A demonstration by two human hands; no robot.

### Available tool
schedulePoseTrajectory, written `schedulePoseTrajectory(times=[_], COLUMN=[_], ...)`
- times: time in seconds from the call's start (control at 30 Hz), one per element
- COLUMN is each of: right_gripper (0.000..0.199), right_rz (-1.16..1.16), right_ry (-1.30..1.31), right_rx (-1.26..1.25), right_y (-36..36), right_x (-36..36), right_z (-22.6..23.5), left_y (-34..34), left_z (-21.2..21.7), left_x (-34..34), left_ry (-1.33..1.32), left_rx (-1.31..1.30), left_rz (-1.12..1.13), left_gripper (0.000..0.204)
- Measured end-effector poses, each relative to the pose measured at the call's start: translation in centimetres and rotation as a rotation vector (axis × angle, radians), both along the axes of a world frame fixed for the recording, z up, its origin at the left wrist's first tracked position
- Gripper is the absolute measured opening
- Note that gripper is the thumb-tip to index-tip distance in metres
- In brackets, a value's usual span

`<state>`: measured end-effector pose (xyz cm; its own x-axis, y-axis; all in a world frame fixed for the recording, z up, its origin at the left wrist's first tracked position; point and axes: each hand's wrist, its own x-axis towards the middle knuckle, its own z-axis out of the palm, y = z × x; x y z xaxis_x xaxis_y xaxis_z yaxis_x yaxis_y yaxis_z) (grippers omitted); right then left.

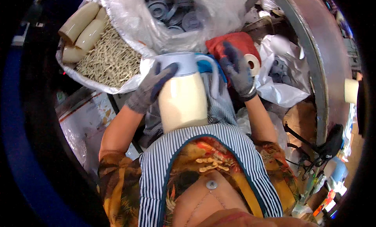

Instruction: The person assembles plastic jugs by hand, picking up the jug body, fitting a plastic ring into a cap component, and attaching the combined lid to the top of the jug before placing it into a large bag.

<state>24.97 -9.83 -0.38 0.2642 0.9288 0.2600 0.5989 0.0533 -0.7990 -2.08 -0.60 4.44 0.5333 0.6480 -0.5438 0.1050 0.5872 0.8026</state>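
Observation:
A thermos jug (182, 95) with a cream body, a grey-blue collar and a curved grey-blue handle rests on my lap, its base against my striped apron. My left hand (154, 86), in a grey glove with dark fingertips, grips the collar from the left, its thumb and fingers spread over it. To the right of the handle, my right hand (237, 70), gloved the same way, is held over a red bag (219, 42) with its fingers stretched out. Beside that hand is a cream ring (251, 65) with a round hole; whether they touch I cannot tell.
At the far left a white sack (111, 88) holds many small pale pieces and several cream cylinders (80, 21). Behind the jug, a clear plastic bag (137, 19) contains grey round parts (192, 21). A white bag (286, 89) and a metal frame (313, 54) stand at right.

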Motion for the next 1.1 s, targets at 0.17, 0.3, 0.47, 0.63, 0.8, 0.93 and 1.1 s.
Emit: schedulePoseTrajectory(times=[0.17,0.3,0.47,0.63,0.8,0.93,1.1], right_gripper=[0.066,0.061,0.05,0.05,0.052,0.037,0.034], right_rz=[-0.304,-0.306,-0.512,-0.512,-0.486,-0.144,-0.03], right_ry=[-1.078,-0.582,0.303,0.045,-0.171,-0.435,-0.388], right_rx=[-0.262,-0.152,0.088,0.171,0.536,0.142,0.338], right_y=[-5.9,-7.1,-11.1,-10.4,-7.2,-0.4,1.6], right_x=[7.7,9.5,10.0,8.9,12.6,9.5,8.7], right_z=[-6.3,-6.4,0.5,8.8,11.0,15.6,16.3], left_y=[1.4,4.0,4.7,3.8,3.6,3.3,3.0], left_z=[3.9,5.7,-1.5,-5.2,-5.9,-4.8,-4.9], left_x=[1.7,9.3,20.1,22.0,23.1,21.8,21.5], left_ry=[-0.289,-0.385,-0.436,-0.303,-0.115,-0.088,-0.037], left_rx=[0.205,0.652,1.453,1.415,1.578,1.57,1.554], left_rz=[0.089,0.058,-0.056,-0.151,-0.182,-0.202,-0.155], left_gripper=[0.066,0.081,0.104,0.103,0.1,0.098,0.102])
